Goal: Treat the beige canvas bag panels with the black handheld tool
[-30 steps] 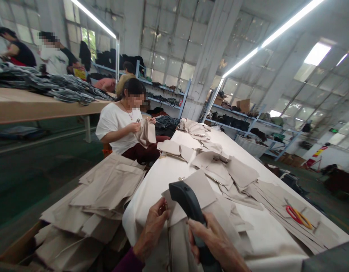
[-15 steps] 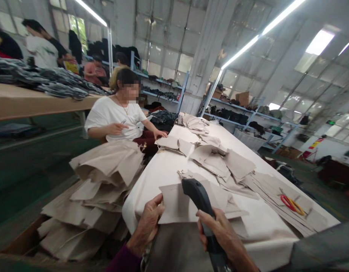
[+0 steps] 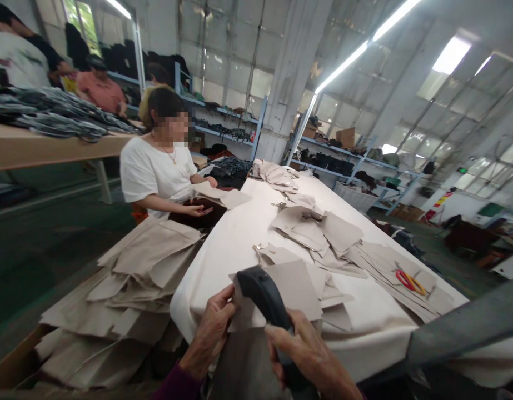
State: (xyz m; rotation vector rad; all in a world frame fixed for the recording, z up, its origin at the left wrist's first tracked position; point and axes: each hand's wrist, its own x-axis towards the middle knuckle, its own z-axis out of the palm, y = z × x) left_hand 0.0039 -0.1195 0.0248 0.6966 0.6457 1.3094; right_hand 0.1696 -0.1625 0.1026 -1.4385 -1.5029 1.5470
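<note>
My right hand (image 3: 295, 347) is wrapped round a black handheld tool (image 3: 262, 294) with a curved head; its exact kind is not clear. The tool's head lies over the left part of a beige fabric piece (image 3: 292, 283). With thumb and fingers together, my left hand (image 3: 214, 322) pinches that piece by its left edge, close beside the tool's head. The piece rests at the near edge of a white-covered table (image 3: 214, 266), and more beige cloth (image 3: 250, 361) hangs below it. Just behind are metal clips (image 3: 260, 250) on another beige piece.
To my left rises a tall stack of beige pieces (image 3: 135, 289). Clipped bundles (image 3: 302, 230) lie further up the table, and red-and-yellow-handled scissors (image 3: 410, 282) at the right. A grey bar (image 3: 448, 328) crosses the lower right. A co-worker (image 3: 156, 172) sits at the table's left side.
The tool's head has moved left across the fabric, towards my left hand, which still pinches the edge. The co-worker has lifted a beige piece off the table. The view has shifted slightly.
</note>
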